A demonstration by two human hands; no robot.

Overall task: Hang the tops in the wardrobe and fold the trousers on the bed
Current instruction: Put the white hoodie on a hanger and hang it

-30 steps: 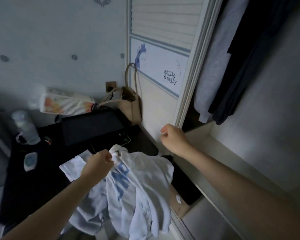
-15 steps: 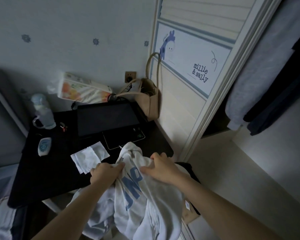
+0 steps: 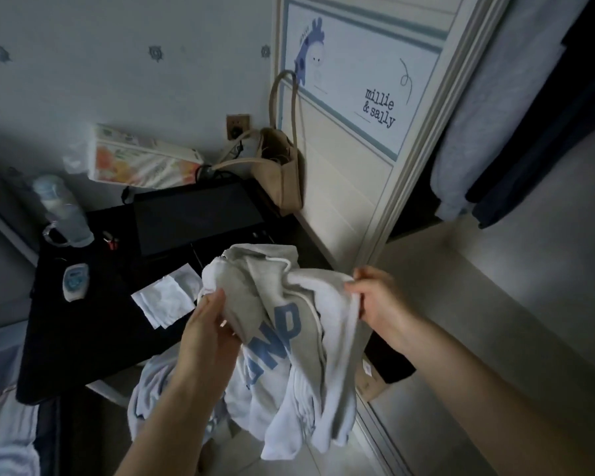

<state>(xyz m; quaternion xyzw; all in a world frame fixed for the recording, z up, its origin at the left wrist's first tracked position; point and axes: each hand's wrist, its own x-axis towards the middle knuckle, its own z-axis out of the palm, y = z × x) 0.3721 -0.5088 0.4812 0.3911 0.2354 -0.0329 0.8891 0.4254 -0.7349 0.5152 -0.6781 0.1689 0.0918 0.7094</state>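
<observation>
A light grey hooded top [image 3: 289, 338] with blue letters on its front hangs bunched between my hands, in front of the open wardrobe [image 3: 495, 286]. My left hand [image 3: 210, 331] grips the cloth at its left side, just below the hood. My right hand [image 3: 375, 300] pinches the upper right edge of the top and holds it out to the right. The rest of the top droops toward the floor. Inside the wardrobe, a pale grey garment [image 3: 495, 115] and a dark garment [image 3: 547, 149] hang at the upper right.
A black bedside table [image 3: 76, 338] at the left carries a dark tablet [image 3: 196, 214], a white tissue [image 3: 167, 298], a water bottle [image 3: 62, 211], a tissue pack [image 3: 141, 163] and a beige bag [image 3: 279, 173]. The wardrobe's sliding door [image 3: 351, 132] stands beside it.
My right hand came off the wardrobe edge, took hold of the top and pulled its edge out to the right. My left hand shifted its grip. The view has tilted down.
</observation>
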